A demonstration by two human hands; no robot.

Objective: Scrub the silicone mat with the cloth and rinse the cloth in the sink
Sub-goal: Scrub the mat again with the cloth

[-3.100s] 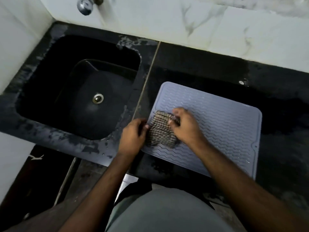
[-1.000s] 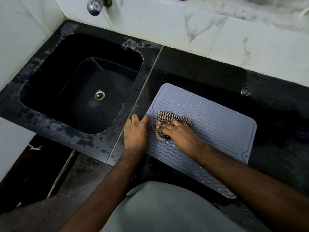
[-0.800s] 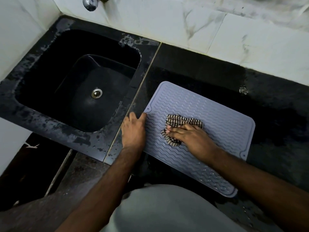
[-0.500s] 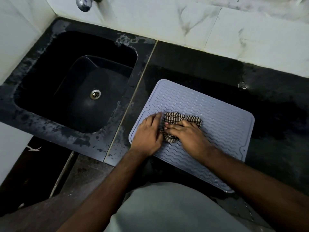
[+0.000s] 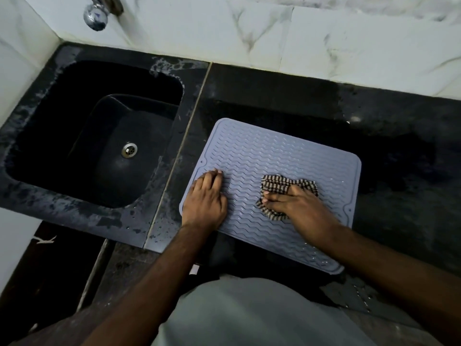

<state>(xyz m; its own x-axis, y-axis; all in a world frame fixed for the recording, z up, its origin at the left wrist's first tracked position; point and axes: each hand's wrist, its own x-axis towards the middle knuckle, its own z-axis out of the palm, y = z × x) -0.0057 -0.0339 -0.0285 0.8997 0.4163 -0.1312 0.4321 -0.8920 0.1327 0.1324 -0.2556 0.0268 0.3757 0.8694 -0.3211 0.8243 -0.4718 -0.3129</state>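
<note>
Pressing flat, the right hand (image 5: 296, 204) pins the checked cloth (image 5: 287, 187) on the right half of the silicone mat (image 5: 249, 151); the left hand (image 5: 205, 199), fingers straight, steadies its left edge. The sink (image 5: 82, 136) lies left, nearer the left hand.

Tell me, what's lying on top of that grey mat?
On the silicone mat lies a checked cloth, pressed by the right hand; the left hand rests flat near its left edge. The cloth's middle is hidden under the fingers.

Ribbed matt mat (image 5: 269, 156), checked woven cloth (image 5: 277, 186), glossy metal tap (image 5: 96, 16)
</note>
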